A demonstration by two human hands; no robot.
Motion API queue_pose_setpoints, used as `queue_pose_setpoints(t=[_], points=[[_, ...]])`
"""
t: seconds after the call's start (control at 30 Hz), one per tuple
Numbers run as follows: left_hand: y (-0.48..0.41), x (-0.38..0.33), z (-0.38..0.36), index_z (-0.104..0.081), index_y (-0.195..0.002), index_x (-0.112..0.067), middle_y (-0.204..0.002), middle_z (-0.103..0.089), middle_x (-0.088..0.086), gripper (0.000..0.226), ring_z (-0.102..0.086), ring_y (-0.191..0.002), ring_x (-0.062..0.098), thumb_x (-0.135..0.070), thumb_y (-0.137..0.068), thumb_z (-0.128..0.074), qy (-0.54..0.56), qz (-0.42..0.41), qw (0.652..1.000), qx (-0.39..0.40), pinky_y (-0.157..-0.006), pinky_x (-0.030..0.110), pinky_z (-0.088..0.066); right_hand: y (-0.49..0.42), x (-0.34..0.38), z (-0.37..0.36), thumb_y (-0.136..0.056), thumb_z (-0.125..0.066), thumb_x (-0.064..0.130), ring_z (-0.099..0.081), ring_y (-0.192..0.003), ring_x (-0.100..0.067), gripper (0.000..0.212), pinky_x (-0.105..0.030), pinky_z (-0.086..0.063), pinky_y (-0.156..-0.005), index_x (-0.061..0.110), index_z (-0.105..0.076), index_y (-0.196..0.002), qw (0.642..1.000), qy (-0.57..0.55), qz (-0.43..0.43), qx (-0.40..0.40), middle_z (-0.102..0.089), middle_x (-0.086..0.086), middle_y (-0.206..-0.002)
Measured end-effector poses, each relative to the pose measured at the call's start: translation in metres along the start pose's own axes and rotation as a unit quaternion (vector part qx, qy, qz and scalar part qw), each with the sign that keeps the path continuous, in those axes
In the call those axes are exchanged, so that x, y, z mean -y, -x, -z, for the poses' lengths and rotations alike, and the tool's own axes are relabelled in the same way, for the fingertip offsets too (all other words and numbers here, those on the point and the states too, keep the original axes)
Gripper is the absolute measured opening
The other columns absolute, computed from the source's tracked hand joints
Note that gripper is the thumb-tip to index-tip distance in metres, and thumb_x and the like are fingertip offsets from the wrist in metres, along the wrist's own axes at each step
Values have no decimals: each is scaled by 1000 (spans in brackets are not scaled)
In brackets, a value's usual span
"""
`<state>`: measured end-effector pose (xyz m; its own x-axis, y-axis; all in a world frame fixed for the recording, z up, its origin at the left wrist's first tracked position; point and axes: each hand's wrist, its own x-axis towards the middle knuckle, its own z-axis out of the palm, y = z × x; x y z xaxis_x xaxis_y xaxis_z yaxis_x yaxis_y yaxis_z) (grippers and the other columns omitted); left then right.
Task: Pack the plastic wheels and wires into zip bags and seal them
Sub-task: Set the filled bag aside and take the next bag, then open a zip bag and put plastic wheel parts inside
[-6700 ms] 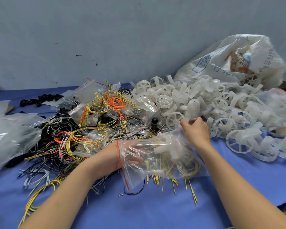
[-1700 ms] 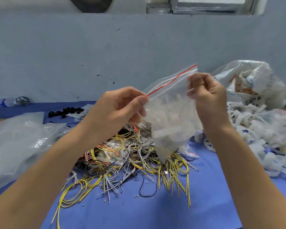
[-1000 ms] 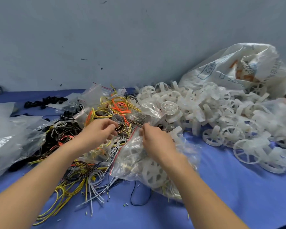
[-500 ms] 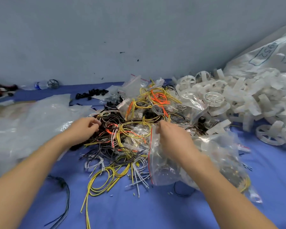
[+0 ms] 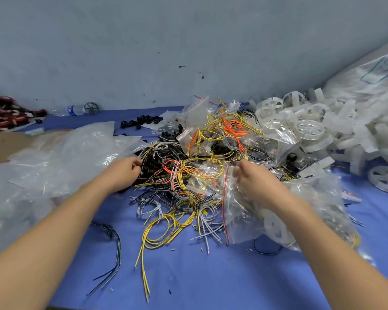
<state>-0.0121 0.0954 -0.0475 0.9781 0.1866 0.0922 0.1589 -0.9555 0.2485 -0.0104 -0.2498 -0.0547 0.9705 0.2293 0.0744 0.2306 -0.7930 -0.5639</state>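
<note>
Head camera, the only view: one zip bag (image 5: 244, 218) lies on the blue table (image 5: 188, 276) at about 4 o'clock from the middle. It is already filled, with white wheels and yellow wires showing through the plastic. Its red strip (image 5: 225, 204) runs flat along the bag's left edge, but whether it is pressed fully closed cannot be told. I judge the task far from done. A big tangle of loose wires (image 5: 202, 153) sits at the middle and toward 12 o'clock, with a few small filled bags on top. A large pile of loose wheels (image 5: 345, 130) spreads at 2 to 3 o'clock. A heap of clear plastic bags (image 5: 54, 162) waits at 9 o'clock.

Both forearms reach forward from the bottom edge. The right hand (image 5: 253, 182) lies palm down on the bag's upper end, and its bent fingers seem to pinch the plastic just beside the red strip. The left hand (image 5: 121, 173) is at the tangle's 9 o'clock edge with its fingers curled in among black wires. Whether it has hold of one cannot be told.
</note>
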Motion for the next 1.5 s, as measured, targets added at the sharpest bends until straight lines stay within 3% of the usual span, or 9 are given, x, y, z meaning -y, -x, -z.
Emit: queue_pose_setpoints(t=[0.27,0.4,0.53,0.73,0.93,1.0,1.1,1.27,1.5], points=[[-6,-1,-6,-54,-134,-23,-112,-55,8,35,-60,-78,18,-24,-100,-46,14,-40,999,6,-68,31,-44,2,1,2,-103,-33,19,-60,-85,-23,20,-41,-52,-77,21,-52,-96,999,30,13,11,-64,-2,-94],[-10,-6,-13,-48,-140,-21,-132,-52,10,41,-54,-115,25,-27,-99,-49,-91,-70,991,70,-98,38,-44,1,-1,2,-102,-34,18,-60,-85,-23,20,-37,-49,-71,20,-53,-97,1000,17,11,11,-64,-2,-95],[-13,-9,-13,-49,-139,-15,-138,-54,9,41,-51,-124,28,-26,-100,-49,-129,-59,986,92,-101,38,-44,0,-3,1,-103,-34,20,-59,-83,-23,21,-35,-44,-66,21,-51,-92,1000,1,10,9,-64,-2,-94],[2,-3,-22,-42,-140,-20,-129,-61,11,43,-59,-111,29,-33,-100,-46,-113,-35,992,37,-89,41,-51,1,-1,3,-105,-32,27,-59,-85,-25,25,-39,-48,-74,19,-53,-93,1000,-15,13,8,-64,-6,-94],[24,-35,-5,-56,-125,-22,-102,-68,6,28,-63,-92,25,-31,-98,-51,86,-59,978,-179,-78,41,-54,1,-2,7,-106,-33,30,-60,-88,-25,28,-40,-49,-79,17,-56,-98,999,-43,4,14,-64,-5,-97],[39,-68,-4,-59,-115,-25,-98,-68,0,18,-67,-86,21,-28,-98,-53,282,-49,951,-119,-76,38,-57,1,-2,7,-106,-34,29,-59,-88,-24,28,-38,-48,-77,16,-56,-99,998,-55,0,15,-64,-5,-98],[68,-121,-23,-58,-118,-11,-101,-69,15,20,-73,-84,25,-17,-98,-56,536,5,842,64,-71,33,-61,0,-3,8,-106,-35,28,-58,-83,-23,27,-34,-45,-70,15,-57,-98,997,-81,-2,14,-64,-6,-95],[101,-175,-54,-51,-123,3,-105,-66,22,25,-72,-80,28,-8,-101,-49,713,97,663,207,-73,34,-61,2,-2,9,-106,-38,25,-53,-83,-25,25,-33,-35,-67,16,-53,-88,996,-85,2,-16,-58,-3,-85],[110,-192,-64,-58,-114,-5,-110,-70,21,20,-68,-102,37,-19,-100,-53,663,67,698,262,-88,44,-57,4,0,14,-106,-38,22,-52,-81,-22,25,-33,-35,-66,13,-57,-91,993,-115,2,-32,-59,-4,-86]])
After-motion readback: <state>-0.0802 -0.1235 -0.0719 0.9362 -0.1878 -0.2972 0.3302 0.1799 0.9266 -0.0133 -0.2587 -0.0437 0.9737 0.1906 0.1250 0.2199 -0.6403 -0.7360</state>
